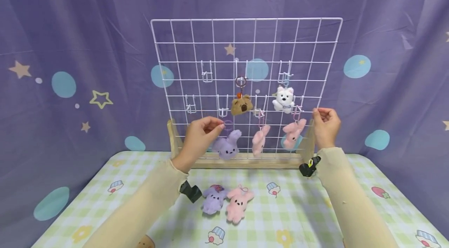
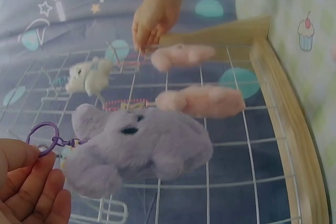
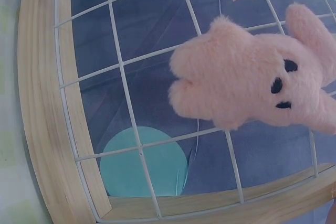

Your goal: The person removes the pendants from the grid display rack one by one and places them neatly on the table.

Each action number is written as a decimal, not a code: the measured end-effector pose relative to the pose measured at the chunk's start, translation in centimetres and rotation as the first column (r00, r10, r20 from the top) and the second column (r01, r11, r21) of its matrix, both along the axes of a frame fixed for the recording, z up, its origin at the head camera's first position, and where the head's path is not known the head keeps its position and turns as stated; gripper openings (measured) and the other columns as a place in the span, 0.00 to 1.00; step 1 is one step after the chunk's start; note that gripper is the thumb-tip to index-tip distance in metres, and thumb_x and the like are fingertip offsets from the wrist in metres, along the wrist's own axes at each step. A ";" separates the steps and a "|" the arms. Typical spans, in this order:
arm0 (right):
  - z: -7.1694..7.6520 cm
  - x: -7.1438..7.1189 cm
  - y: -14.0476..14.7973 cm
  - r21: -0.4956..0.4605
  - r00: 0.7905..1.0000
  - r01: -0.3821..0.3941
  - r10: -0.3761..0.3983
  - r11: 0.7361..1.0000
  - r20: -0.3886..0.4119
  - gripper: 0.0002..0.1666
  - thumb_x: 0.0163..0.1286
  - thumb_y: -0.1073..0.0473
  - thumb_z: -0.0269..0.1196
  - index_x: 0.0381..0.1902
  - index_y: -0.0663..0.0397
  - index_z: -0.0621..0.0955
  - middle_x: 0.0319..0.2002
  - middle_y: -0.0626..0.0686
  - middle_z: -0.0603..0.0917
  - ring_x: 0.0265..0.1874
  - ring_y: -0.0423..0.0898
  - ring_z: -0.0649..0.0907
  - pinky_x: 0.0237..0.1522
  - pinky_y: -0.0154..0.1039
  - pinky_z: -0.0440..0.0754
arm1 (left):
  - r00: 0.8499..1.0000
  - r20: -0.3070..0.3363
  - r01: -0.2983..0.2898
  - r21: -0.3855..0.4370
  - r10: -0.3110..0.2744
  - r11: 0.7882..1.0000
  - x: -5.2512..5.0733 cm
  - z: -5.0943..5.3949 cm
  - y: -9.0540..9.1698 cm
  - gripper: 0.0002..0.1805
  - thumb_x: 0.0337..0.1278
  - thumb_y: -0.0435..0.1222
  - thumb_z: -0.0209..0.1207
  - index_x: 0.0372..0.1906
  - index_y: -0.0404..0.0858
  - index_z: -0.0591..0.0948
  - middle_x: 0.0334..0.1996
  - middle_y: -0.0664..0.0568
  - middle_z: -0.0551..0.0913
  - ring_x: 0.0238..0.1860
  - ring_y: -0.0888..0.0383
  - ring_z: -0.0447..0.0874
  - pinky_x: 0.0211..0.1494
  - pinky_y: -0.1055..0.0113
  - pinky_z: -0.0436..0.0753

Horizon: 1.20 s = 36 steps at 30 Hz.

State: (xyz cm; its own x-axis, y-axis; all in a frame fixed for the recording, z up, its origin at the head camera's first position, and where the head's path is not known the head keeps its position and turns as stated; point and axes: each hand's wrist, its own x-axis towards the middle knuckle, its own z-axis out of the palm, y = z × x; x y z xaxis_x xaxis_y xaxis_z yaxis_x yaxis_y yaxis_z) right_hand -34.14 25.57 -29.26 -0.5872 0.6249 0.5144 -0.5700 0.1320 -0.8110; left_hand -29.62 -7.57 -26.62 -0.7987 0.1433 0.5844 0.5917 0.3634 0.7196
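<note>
My left hand (image 1: 200, 137) pinches the purple ring (image 2: 44, 124) of a purple plush bunny keychain (image 1: 227, 147) between thumb and forefinger. The bunny hangs in front of the white wire grid (image 1: 245, 19), below a hook (image 1: 223, 112) in the lower row. At the grid's right edge, the fingertips of my right hand (image 1: 327, 127) pinch the frame wire. Left of that hand hang two pink plush bunnies, one nearer (image 1: 294, 134) and one farther (image 1: 259, 141). A brown bear keychain (image 1: 242, 105) and a white plush keychain (image 1: 283, 100) hang on upper hooks.
The grid stands in a wooden base (image 1: 245, 164) at the back of a green checked tablecloth (image 1: 294, 205). Another purple bunny (image 1: 214, 201) and a pink bunny (image 1: 238, 206) lie on the cloth. Bare hooks (image 1: 207, 76) sit at the grid's left. A purple curtain (image 1: 87, 26) hangs behind.
</note>
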 end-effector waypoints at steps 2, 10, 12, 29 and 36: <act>-0.1 0.0 0.1 0.001 1.000 -0.001 0.001 1.000 0.004 0.04 0.61 0.73 0.60 0.31 0.62 0.76 0.22 0.40 0.78 0.23 0.33 0.77 0.31 0.21 0.75 | 1.000 0.018 0.018 -0.001 -0.018 1.000 0.3 -0.1 0.3 0.05 0.56 0.33 0.63 0.35 0.35 0.84 0.29 0.47 0.85 0.25 0.60 0.77 0.30 0.73 0.77; -0.2 -0.1 0.2 -0.004 1.000 0.001 -0.001 1.000 -0.005 0.05 0.60 0.73 0.61 0.29 0.60 0.76 0.21 0.39 0.78 0.22 0.32 0.77 0.30 0.21 0.75 | 0.991 0.071 0.108 0.020 -0.109 0.994 1.7 -1.3 2.0 0.04 0.56 0.32 0.62 0.35 0.35 0.84 0.30 0.46 0.86 0.26 0.61 0.79 0.31 0.72 0.78; -0.3 -0.1 0.2 -0.003 1.000 0.002 -0.002 1.000 -0.011 0.05 0.60 0.73 0.61 0.29 0.61 0.76 0.21 0.40 0.78 0.21 0.32 0.77 0.29 0.21 0.75 | 0.986 0.091 0.139 0.021 -0.141 0.990 2.2 -1.7 2.4 0.05 0.56 0.32 0.62 0.36 0.34 0.84 0.31 0.46 0.86 0.26 0.60 0.79 0.31 0.72 0.78; -0.2 0.2 0.0 0.029 1.000 0.013 -0.013 0.999 0.012 0.05 0.62 0.72 0.60 0.35 0.72 0.76 0.23 0.41 0.78 0.23 0.33 0.77 0.30 0.21 0.75 | 0.918 0.194 0.352 0.002 -0.346 0.936 5.1 -6.6 5.1 0.06 0.57 0.31 0.61 0.37 0.32 0.83 0.34 0.45 0.86 0.29 0.63 0.80 0.35 0.73 0.80; 0.0 0.2 0.1 0.037 1.000 0.007 -0.007 0.999 0.004 0.02 0.63 0.71 0.60 0.33 0.65 0.76 0.23 0.39 0.78 0.24 0.33 0.77 0.30 0.22 0.75 | 0.892 0.252 0.386 0.007 -0.376 0.922 5.9 -8.3 5.1 0.06 0.57 0.32 0.62 0.36 0.32 0.83 0.33 0.45 0.86 0.29 0.59 0.82 0.35 0.73 0.80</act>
State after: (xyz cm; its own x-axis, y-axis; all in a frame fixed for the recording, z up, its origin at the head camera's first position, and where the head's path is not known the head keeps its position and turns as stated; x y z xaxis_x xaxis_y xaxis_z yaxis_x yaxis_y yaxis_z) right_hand -33.97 25.64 -29.26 -0.5851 0.6094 0.5351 -0.5655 0.1663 -0.8078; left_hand -23.71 -2.44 -34.94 -0.7943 0.4852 0.3657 0.4992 0.1780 0.8480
